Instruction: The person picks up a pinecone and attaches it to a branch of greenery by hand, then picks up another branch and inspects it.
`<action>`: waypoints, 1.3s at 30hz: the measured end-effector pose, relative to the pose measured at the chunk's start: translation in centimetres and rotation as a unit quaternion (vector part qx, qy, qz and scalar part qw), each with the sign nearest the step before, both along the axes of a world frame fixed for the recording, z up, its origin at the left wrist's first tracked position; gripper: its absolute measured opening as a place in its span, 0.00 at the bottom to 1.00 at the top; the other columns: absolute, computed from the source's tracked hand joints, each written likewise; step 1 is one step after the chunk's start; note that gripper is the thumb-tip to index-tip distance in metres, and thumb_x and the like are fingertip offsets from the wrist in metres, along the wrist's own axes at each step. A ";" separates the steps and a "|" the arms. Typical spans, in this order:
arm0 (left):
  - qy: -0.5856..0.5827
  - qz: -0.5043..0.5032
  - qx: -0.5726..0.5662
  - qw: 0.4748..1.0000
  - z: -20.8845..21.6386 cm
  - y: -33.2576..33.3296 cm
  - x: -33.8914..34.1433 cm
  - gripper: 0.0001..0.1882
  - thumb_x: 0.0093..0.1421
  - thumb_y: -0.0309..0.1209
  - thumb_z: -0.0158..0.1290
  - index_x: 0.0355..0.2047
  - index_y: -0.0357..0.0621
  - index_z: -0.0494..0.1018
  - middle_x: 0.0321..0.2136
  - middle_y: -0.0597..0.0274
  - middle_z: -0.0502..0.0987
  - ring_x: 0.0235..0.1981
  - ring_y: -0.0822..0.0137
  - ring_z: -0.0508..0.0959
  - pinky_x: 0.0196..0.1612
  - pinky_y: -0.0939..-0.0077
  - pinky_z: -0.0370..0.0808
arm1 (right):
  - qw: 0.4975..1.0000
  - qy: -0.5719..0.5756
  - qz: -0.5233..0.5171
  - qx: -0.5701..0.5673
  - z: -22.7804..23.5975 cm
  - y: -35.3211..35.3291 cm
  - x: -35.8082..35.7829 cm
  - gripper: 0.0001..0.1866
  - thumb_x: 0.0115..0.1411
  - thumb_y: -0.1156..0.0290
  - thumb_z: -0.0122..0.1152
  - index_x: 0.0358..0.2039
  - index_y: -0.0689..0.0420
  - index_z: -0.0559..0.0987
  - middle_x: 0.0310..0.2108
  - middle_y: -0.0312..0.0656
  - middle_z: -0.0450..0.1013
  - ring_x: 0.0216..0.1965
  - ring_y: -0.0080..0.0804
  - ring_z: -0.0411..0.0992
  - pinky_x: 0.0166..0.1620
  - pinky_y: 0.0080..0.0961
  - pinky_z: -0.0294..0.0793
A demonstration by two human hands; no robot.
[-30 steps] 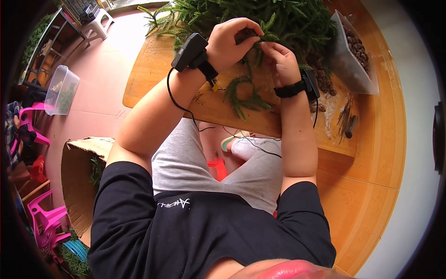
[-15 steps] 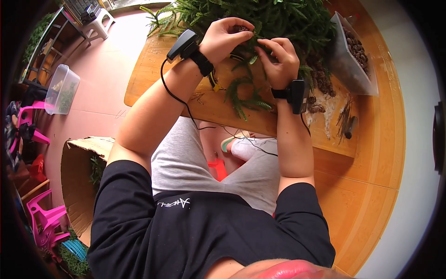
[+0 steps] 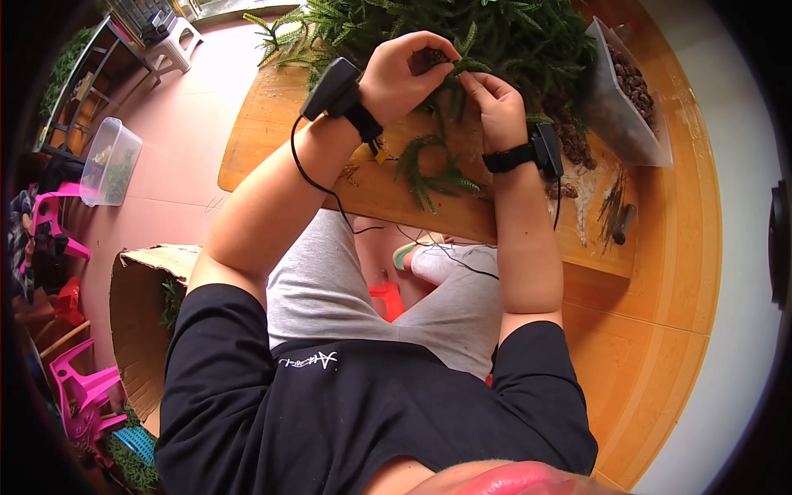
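Note:
Over the far part of the wooden table, my left hand (image 3: 398,76) is closed round a small brown pine cone (image 3: 429,58), partly hidden by the fingers. Its thumb and fingertip meet at a green artificial sprig (image 3: 469,58) beside the cone. My right hand (image 3: 502,111) pinches the lower end of that sprig between thumb and forefinger, close to the left fingertips. Exactly how sprig and cone are joined is hidden. Below the hands, a curved green fir-like sprig (image 3: 425,183) lies on the table.
A heap of green branches (image 3: 487,29) covers the table's far side. To the right stand a clear bin (image 3: 615,124) of pine cones and loose cones (image 3: 573,148). Dark thin sticks (image 3: 612,210) lie near the right edge. A cardboard box (image 3: 140,330) is at lower left.
My right hand has turned, and its fingers have closed in from apart to a pinch on the sprig by the left hand. The left hand has shifted slightly, still holding the pine cone.

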State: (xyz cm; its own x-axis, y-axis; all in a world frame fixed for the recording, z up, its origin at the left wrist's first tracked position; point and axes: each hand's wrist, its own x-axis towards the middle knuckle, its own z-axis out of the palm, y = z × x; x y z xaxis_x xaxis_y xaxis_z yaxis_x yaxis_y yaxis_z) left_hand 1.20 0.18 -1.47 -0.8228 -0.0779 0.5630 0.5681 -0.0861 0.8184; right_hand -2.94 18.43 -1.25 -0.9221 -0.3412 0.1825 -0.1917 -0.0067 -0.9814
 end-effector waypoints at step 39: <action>0.095 0.091 -0.146 0.980 0.8 0.3 0.5 0.08 0.55 0.18 0.57 0.37 0.40 0.77 0.34 0.63 0.79 0.34 0.70 0.80 0.39 0.79 0.78 | 0.999 -0.015 0.038 0.021 0.3 0.2 0.5 0.07 0.64 0.73 0.60 0.39 0.61 0.81 0.30 0.29 0.74 0.32 0.20 0.71 0.37 0.18 0.70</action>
